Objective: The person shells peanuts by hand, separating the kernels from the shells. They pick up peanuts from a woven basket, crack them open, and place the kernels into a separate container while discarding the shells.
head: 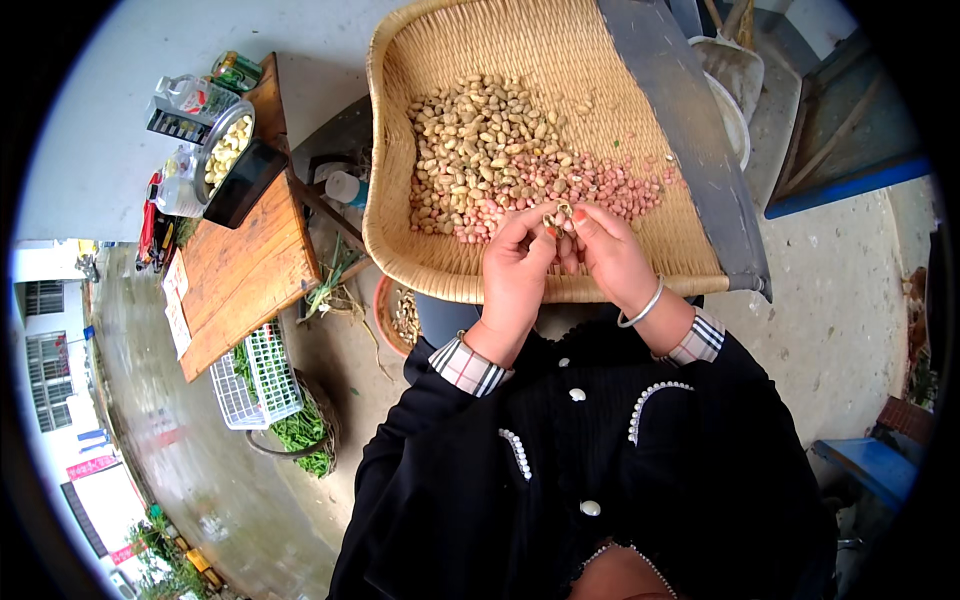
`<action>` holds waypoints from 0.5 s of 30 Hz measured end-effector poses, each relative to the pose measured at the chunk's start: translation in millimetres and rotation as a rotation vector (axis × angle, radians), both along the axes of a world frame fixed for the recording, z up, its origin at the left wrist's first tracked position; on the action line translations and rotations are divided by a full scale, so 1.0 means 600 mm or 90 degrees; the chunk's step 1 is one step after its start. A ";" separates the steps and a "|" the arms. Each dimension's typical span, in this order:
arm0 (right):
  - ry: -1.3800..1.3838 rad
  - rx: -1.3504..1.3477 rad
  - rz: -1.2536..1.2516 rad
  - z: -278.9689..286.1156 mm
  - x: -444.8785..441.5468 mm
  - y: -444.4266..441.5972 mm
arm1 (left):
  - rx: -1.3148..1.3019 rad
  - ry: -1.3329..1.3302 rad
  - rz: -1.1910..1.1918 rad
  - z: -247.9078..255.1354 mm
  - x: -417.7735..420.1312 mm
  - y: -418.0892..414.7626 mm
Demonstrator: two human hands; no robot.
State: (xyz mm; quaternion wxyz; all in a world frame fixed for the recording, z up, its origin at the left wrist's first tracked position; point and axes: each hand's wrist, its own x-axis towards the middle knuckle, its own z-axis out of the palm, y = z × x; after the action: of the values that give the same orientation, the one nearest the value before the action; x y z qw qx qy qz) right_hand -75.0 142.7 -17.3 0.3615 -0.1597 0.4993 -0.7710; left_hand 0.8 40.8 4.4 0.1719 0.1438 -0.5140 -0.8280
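Observation:
A cracked peanut shell (564, 211) is held between my two hands, over the near rim of a woven winnowing basket (525, 37). My left hand (517, 262) pinches one part of the shell between thumb and fingertips. Thumb and fingers of my right hand (619, 251) grip the other part, almost touching the left. Whether a kernel sits inside the shell is too small to tell. Beyond my hands, unshelled peanuts (472, 135) lie heaped in the basket. Pink shelled kernels (615, 184) spread along the pile's near and right sides.
A wooden table (247, 262) at left bears a bowl of pale pieces (229, 150), a black phone-like slab (246, 182), bottles and a can (236, 71). Below are a white plastic basket (259, 379), green peppers (304, 435) and a reddish basin of shells (386, 319). A dustpan (731, 71) stands right.

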 end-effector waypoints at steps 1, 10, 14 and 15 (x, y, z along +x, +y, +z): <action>-0.008 0.011 0.020 0.001 -0.003 0.001 | 0.038 0.007 -0.014 0.003 0.000 -0.003; 0.684 0.350 -0.043 0.059 -0.070 0.029 | -0.389 -0.162 0.090 -0.007 0.014 -0.083; 0.711 0.215 0.151 0.086 -0.059 0.000 | 0.438 -0.097 -0.074 0.026 0.005 -0.048; 0.668 0.234 0.088 0.084 -0.068 -0.002 | 0.459 -0.072 -0.096 0.021 0.007 -0.052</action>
State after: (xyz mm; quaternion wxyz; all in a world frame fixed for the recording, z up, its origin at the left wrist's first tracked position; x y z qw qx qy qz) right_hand -115.6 141.6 33.0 0.1360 -0.4886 0.7268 -0.4632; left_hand 5.0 9.8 16.8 0.0201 0.2021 -0.2072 -0.9570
